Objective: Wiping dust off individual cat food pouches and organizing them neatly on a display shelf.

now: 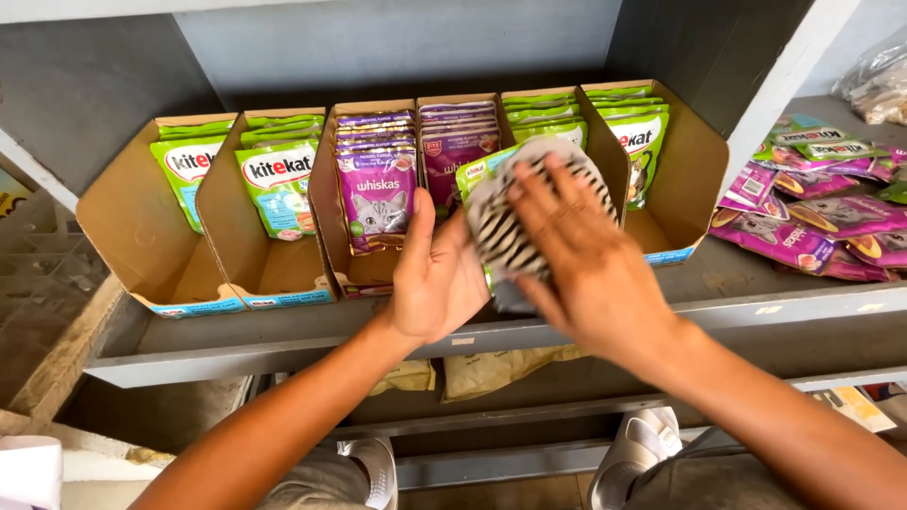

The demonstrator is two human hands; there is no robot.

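Our left hand point(436, 274) cups a green pouch point(477, 172) from behind and below, thumb raised along its left edge and fingers curled under it, so the hand is part closed around the pouch. Our right hand point(578, 247) lies flat, fingers spread and nearly straight, pressing a cloth point(503, 225) against the front of that pouch; it grips nothing, only bears on the cloth.

The cloth is white with black zebra-like stripes, crumpled, and it hides most of the pouch. What we can see of the pouch is a bright green top corner with a small red and white label, peeking out at the cloth's upper left. How the rest of it looks we cannot tell.

Pouch and cloth are held just in front of the purple box point(378, 189), a brown cardboard tray of purple pouches showing a grey cat's face. Left of the purple box stand two trays of green pouches point(279, 184); right of it, behind our hands, stand one more purple row and two more green rows. All the trays sit on a grey shelf point(283, 331). Well to the right of the purple box, past a white upright, loose purple pouches point(812, 227) lie in a heap.
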